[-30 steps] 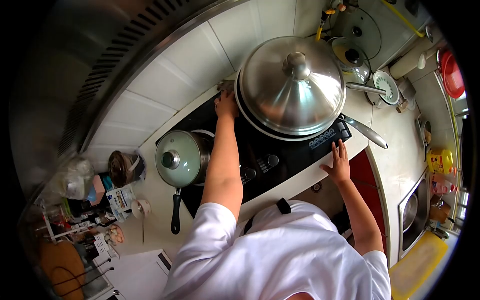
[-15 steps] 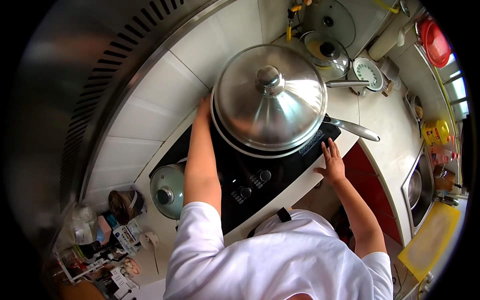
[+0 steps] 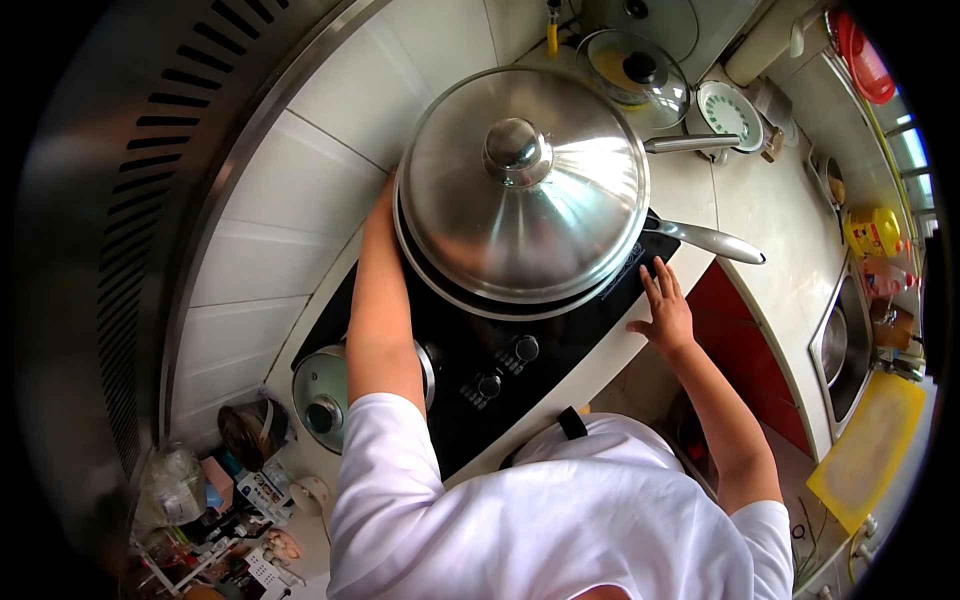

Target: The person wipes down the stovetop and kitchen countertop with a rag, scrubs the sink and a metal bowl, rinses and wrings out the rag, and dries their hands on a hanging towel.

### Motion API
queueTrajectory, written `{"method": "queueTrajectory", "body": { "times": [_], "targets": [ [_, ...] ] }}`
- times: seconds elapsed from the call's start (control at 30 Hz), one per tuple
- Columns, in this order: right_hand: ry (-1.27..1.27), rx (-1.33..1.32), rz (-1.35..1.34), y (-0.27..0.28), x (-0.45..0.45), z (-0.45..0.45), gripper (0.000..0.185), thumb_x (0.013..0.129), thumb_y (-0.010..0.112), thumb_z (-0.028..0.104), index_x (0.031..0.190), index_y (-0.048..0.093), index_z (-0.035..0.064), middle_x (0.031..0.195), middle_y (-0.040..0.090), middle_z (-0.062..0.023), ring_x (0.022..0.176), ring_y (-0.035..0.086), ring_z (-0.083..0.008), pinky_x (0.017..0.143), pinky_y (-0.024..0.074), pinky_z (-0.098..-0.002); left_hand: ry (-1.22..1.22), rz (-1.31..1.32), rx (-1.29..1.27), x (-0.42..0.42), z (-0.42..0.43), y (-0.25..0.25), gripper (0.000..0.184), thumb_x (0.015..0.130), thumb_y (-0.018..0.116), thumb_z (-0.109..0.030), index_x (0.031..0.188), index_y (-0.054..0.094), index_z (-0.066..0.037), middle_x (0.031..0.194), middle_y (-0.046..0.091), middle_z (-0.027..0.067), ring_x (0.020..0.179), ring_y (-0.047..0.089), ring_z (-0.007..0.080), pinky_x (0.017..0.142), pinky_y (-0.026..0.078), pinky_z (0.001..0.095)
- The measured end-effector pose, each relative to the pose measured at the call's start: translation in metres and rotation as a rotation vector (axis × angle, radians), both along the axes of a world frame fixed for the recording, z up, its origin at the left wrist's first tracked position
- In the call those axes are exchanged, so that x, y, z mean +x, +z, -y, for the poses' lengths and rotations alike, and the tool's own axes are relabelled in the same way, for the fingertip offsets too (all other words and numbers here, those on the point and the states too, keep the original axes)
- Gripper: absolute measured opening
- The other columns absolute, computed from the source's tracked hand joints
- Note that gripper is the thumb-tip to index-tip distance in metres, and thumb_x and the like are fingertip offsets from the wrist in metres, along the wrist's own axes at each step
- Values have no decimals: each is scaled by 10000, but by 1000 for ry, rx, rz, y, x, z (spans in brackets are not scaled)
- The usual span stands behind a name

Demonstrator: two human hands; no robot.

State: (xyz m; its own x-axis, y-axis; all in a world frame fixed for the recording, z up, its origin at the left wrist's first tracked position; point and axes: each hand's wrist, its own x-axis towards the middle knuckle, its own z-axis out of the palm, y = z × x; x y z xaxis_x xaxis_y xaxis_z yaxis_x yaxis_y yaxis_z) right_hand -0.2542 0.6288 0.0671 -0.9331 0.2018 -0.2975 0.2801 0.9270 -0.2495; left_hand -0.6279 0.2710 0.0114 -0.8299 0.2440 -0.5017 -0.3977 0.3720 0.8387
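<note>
Black cooktop (image 3: pixel 455 325): near edge at right fingers (image 3: pixel 665 282).

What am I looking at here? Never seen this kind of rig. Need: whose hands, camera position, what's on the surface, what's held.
There is no machine: these are a person's own bare hands. The single camera is worn on the head, looking forward and down, so the person's white shirt fills the bottom.

On the black cooktop stands a large pan covered by a domed metal lid. A smaller lidded pot sits at the left, partly behind the left arm.

The left hand is hidden behind the large pan, so I can't tell whether it grips anything. The right hand is open, fingers spread at the cooktop's front edge, and holds nothing.
</note>
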Motion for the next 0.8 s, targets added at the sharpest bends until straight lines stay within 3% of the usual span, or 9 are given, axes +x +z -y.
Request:
{"method": "queueTrajectory", "body": {
  "times": [0.2, 0.37, 0.53, 0.57, 0.6, 0.73, 0.8],
  "targets": [
    [-4, -16, -4, 2, 0, 0, 1055, 536, 859, 249, 1437, 314, 177, 1515, 213, -112, 1375, 252, -321, 1099, 306, -373, -72, -168, -135, 20, 5, -2, 404, 885, 523, -304, 1268, 529, -176, 1321, 475, 140, 1212, 434, 375, 1037, 336, 465],
    [5, -19, -37, -2, 2, -2, 1050, 538, 859, 279, 1435, 321, 184, 1512, 231, -108, 1381, 246, -309, 1088, 315, -377, -221, -546, -554, 63, 16, -6, 379, 894, 509, -292, 1250, 544, -169, 1303, 504, 129, 1199, 454, 371, 1032, 341, 470],
    [12, 11, -32, -3, 3, -3, 1044, 536, 859, 276, 1430, 328, 183, 1505, 244, -112, 1367, 269, -317, 1087, 324, -368, -163, -649, -858, 131, 15, 19, 342, 899, 503, -253, 1223, 566, -161, 1295, 520, 111, 1156, 492, 344, 1012, 360, 476],
    [12, 12, -37, -4, 2, -3, 1040, 536, 859, 276, 1428, 332, 183, 1502, 251, -111, 1366, 271, -314, 1084, 328, -368, -140, -671, -969, 145, 13, 26, 321, 899, 504, -222, 1205, 578, -157, 1298, 518, 99, 1121, 519, 320, 995, 376, 478],
    [17, 10, -38, -3, 2, -3, 1040, 536, 859, 276, 1428, 332, 183, 1502, 251, -111, 1366, 271, -314, 1084, 328, -368, -161, -660, -1060, 151, 19, 13, 333, 879, 525, -178, 1207, 571, -147, 1285, 525, 91, 1065, 525, 362, 955, 417, 469],
    [36, 12, -54, 0, 1, -6, 1011, 538, 855, 299, 1410, 360, 170, 1479, 291, -117, 1330, 311, -329, 1068, 348, -378, 12, -669, -995, 222, -10, 24, 318, 845, 547, -151, 1157, 602, -173, 1214, 560, 78, 991, 529, 419, 831, 484, 458],
    [63, 26, -64, -1, 2, -7, 994, 554, 847, 333, 1405, 363, 162, 1471, 298, -129, 1314, 326, -352, 1068, 345, -390, -58, -701, -1094, 247, -25, 21, 306, 827, 556, -143, 1123, 624, -185, 1180, 575, 71, 987, 538, 396, 808, 487, 454]
  ]
}}
